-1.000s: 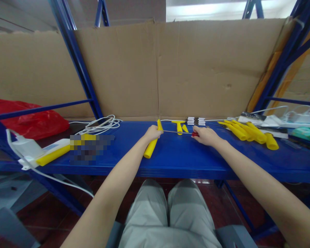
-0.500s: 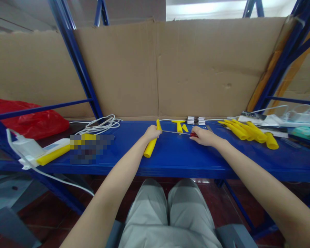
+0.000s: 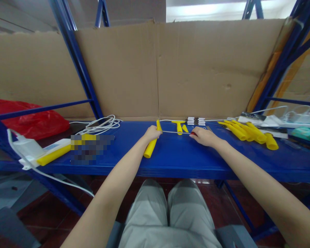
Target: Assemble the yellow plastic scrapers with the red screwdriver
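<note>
My left hand (image 3: 152, 132) is closed around a yellow tube-like plastic part (image 3: 150, 150), which slants on the blue shelf with its wide end toward me. My right hand (image 3: 203, 135) is wrapped round the red handle of a screwdriver, mostly hidden by the fingers. The screwdriver's thin metal shaft (image 3: 174, 132) runs level to the left, its tip meeting the yellow part beside my left fingers; whether it sits in a screw is too small to see. Behind the shaft lie a yellow T-shaped piece (image 3: 179, 127) and a small yellow piece (image 3: 185, 128).
Several yellow parts (image 3: 245, 132) lie to the right. White-and-dark stacked strips (image 3: 195, 121) stand at the back against the cardboard (image 3: 119, 75). On the left are coiled white cable (image 3: 103, 124), a white adapter (image 3: 28, 146), another yellow tube (image 3: 54, 155) and a red bag (image 3: 28, 119).
My right hand has rolled slightly round the screwdriver handle, so less red shows. My left hand and the yellow part have stayed in place.
</note>
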`<state>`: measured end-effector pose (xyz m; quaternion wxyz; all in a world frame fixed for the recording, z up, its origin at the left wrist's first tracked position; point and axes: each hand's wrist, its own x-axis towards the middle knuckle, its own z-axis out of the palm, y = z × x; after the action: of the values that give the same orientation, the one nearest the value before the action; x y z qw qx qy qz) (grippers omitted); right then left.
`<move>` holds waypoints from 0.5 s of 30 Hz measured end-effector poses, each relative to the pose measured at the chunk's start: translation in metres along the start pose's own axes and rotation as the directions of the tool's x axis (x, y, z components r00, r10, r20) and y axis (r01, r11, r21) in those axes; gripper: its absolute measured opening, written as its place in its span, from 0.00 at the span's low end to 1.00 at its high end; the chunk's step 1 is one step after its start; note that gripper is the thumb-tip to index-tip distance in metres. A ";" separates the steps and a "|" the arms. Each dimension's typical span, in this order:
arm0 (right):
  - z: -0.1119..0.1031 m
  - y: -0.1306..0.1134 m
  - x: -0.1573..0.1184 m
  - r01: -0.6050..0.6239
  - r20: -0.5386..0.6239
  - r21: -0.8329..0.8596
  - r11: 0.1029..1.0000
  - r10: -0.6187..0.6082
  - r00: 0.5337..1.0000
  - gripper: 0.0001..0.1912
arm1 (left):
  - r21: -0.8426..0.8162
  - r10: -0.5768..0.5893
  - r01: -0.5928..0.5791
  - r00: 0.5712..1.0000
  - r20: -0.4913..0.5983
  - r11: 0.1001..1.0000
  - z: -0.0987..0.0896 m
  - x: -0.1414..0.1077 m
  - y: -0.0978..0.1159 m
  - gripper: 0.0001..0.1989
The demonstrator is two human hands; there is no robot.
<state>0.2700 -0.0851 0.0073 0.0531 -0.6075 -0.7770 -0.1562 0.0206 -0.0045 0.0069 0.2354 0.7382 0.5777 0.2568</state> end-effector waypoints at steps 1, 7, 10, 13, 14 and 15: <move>0.000 0.000 0.000 -0.005 -0.008 -0.016 1.000 0.004 1.000 0.12 | 0.015 -0.001 0.001 1.000 0.004 1.000 0.000 0.000 0.000 0.10; -0.001 0.000 -0.001 -0.090 0.024 -0.056 0.994 0.091 0.996 0.13 | 0.049 0.005 -0.005 1.000 0.013 0.999 -0.001 -0.003 0.003 0.09; 0.002 0.000 -0.001 -0.091 0.014 -0.009 0.996 0.091 0.996 0.15 | 0.046 0.004 -0.005 1.000 0.013 0.999 -0.001 -0.003 0.003 0.10; 0.003 0.000 0.000 -0.054 0.014 0.016 0.998 0.054 0.998 0.14 | 0.043 0.004 -0.004 1.000 0.007 0.999 -0.001 -0.004 0.003 0.10; 0.003 0.000 0.000 -0.041 0.012 0.005 0.999 0.041 0.999 0.14 | 0.044 0.003 -0.003 1.000 0.007 0.999 -0.002 -0.004 0.004 0.10; 0.002 0.000 0.000 -0.030 0.006 -0.015 0.999 0.030 1.000 0.14 | 0.046 0.000 -0.001 1.000 0.006 0.999 -0.002 -0.004 0.004 0.10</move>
<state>0.2704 -0.0845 0.0053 0.0485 -0.6197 -0.7670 -0.1591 0.0217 -0.0094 0.0105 0.2202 0.7443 0.5825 0.2412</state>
